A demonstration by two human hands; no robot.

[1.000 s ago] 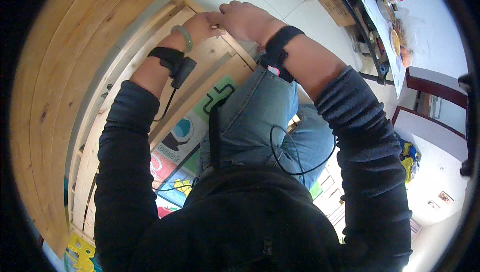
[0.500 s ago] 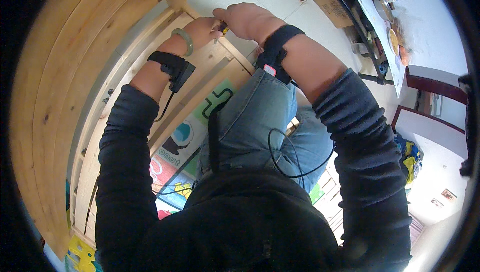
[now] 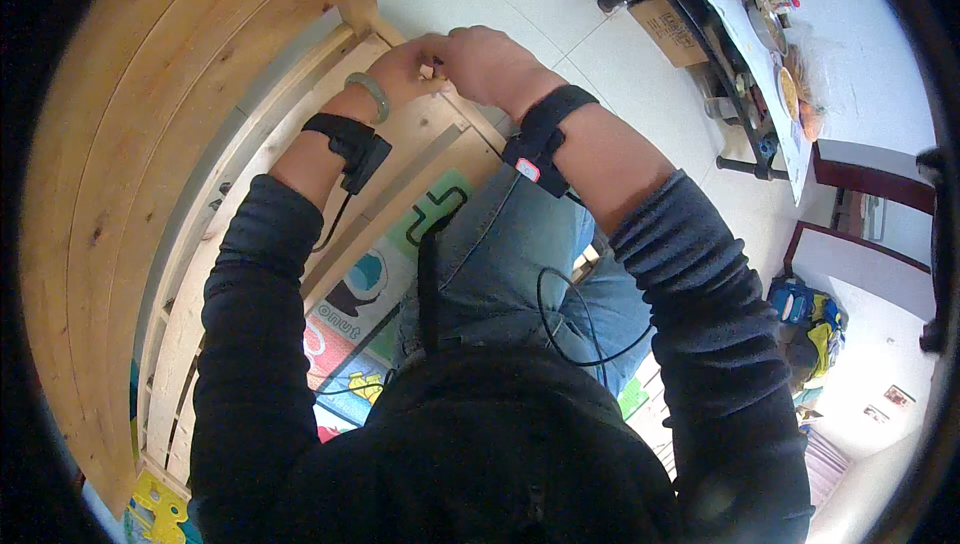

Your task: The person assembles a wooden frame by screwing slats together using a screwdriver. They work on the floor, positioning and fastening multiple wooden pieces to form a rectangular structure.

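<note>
At the far corner of a light wooden slatted frame (image 3: 420,139), both hands meet and nearly touch. My left hand (image 3: 408,69), with a green bangle (image 3: 371,94) at its wrist, has its fingers bent in over the frame's end rail. My right hand (image 3: 488,64) is closed, knuckles up, just beside it. A small dark bit shows between the fingers; the hands hide the rest, so what they hold cannot be made out. Black straps with small devices (image 3: 362,152) sit on both forearms, and a black cable hangs from the left one.
A tall wooden panel (image 3: 110,144) rises along the left. Under my jeans lies a colourful printed mat (image 3: 365,279). On the right stands a table (image 3: 735,29) with pans on top and a cardboard box (image 3: 668,31) beneath. A loose black cable (image 3: 545,324) loops across my lap.
Both hands have shifted slightly down and drawn closer together. The small black-and-yellow thing seen between them before is now mostly covered. My right forearm has moved a little left.
</note>
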